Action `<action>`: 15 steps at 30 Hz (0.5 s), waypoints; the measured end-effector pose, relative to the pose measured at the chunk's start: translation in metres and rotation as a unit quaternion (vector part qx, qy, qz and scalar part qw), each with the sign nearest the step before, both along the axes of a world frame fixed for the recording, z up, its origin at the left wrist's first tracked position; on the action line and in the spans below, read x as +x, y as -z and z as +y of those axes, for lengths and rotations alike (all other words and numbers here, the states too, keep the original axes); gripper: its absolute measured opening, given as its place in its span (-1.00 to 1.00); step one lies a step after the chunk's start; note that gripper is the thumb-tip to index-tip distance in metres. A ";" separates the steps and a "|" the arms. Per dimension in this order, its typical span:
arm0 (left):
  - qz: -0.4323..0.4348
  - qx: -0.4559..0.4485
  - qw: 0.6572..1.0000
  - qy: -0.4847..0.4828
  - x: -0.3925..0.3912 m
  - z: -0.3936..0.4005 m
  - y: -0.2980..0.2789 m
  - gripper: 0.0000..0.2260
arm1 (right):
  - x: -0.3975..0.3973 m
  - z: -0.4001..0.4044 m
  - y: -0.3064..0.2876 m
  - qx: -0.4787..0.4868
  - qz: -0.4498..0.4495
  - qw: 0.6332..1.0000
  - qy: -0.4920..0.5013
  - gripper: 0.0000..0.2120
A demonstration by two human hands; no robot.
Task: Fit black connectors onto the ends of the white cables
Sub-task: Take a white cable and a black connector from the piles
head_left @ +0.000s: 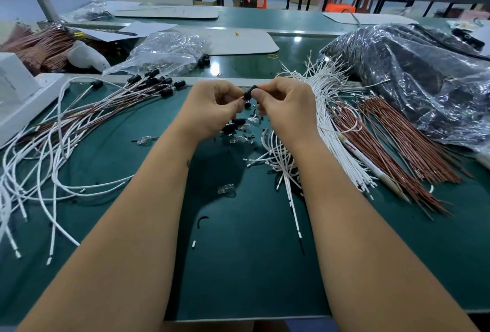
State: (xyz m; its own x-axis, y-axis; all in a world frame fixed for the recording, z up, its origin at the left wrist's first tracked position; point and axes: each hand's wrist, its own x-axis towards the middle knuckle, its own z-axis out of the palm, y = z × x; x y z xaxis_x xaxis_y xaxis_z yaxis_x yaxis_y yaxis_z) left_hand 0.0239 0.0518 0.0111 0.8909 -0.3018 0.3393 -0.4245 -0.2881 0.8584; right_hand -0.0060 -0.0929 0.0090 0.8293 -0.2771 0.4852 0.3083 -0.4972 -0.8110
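The black connector point(248, 94) sits pinched between my two hands, raised a little above the green bench point(238, 265), straight out in front of me. My left hand point(212, 109) has its fingers curled in with the tips closing on the connector's near side, and my right hand point(287, 105) pinches it from the other side between thumb and forefinger; I cannot tell whether a cable end is already in it, since my fingers hide that spot. It looks a small, hard, light plastic piece, easy to drop or to roll away, so I judge it best held by its ribbed body and not by the open mouth where the wire goes in. The white cables point(331, 130) lie fanned just beside my right wrist, thin, limp and springy; I would take one close behind its bare tip, or it will buckle instead of pushing home. More loose connectors point(234, 125) lie on the bench just under my hands, among small clear glass bulbs point(144, 140) that look fragile. Finished cables with connectors fitted point(159, 85) lie to my left, well apart from the unfitted bundle.
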 end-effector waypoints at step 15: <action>0.036 -0.004 0.991 -0.130 0.017 0.009 0.020 -0.90 | 0.002 0.002 0.006 -0.300 0.159 0.940 -0.028 -0.84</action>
